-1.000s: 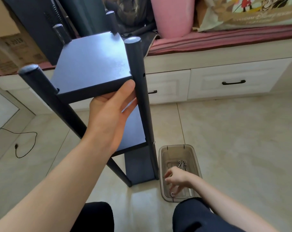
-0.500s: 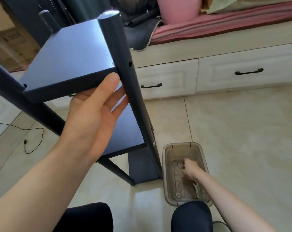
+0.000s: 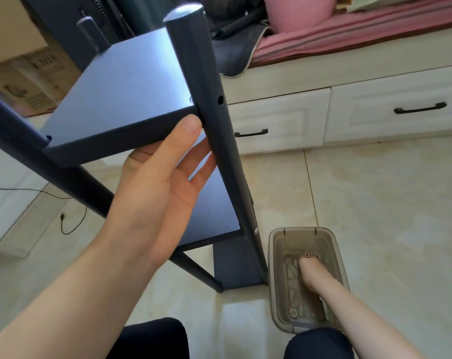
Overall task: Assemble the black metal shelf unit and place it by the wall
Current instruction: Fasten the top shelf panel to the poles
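The black metal shelf unit (image 3: 131, 99) stands tilted on the tiled floor in front of me, with round posts at its corners. My left hand (image 3: 155, 193) holds up the top board: the thumb lies on its front edge beside the near right post (image 3: 209, 104), and the straight fingers reach underneath. A lower board (image 3: 214, 211) shows behind that hand. My right hand (image 3: 310, 273) reaches into a clear plastic box (image 3: 271, 255) on the floor, fingers closed over screws (image 3: 307, 254) whose ends stick out past the fingertips. A small ring (image 3: 293, 312) lies in the box.
White drawers with black handles (image 3: 390, 112) run along the back under a pink-covered bench (image 3: 349, 40). A cardboard box (image 3: 25, 79) sits at the left. A black cable (image 3: 72, 226) trails over the floor tiles. My knees are at the bottom edge.
The shelf unit has come closer and tilted more toward me. My right hand moved from the near end of the box to the far end and closed over the screws.
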The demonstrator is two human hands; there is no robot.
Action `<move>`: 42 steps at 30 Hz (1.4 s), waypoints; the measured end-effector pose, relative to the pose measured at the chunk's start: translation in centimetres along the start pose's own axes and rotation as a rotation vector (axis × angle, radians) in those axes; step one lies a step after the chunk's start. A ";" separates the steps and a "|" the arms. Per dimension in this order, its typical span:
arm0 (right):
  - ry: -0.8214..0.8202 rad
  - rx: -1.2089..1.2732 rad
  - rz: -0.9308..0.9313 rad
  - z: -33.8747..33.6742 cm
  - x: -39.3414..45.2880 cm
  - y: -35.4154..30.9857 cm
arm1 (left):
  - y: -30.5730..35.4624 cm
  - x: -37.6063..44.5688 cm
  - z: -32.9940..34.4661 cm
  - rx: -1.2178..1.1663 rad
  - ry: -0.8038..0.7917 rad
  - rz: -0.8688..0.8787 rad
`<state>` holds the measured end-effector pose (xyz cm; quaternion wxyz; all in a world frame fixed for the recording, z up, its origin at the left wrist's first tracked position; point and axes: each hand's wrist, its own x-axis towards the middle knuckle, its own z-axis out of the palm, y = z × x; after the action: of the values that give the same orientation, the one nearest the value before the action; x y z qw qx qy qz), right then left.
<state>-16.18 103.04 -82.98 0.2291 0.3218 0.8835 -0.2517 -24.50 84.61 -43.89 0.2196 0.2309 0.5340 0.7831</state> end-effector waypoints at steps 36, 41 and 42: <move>0.576 1.041 -0.414 -26.7 -30.3 -14.7 | 1.6 -1.7 -1.1 0.114 0.094 -0.112; 0.640 1.183 -0.412 -26.1 -33.1 -16.0 | 1.9 -1.8 -0.8 0.098 0.117 -0.124; 0.651 1.186 -0.432 -25.9 -33.4 -16.2 | 2.0 -1.8 -0.8 0.097 0.115 -0.123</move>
<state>-10.60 92.50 -39.33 -0.3153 0.2689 0.6652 -0.6211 -23.74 82.36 -42.51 0.2248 0.1628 0.5960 0.7535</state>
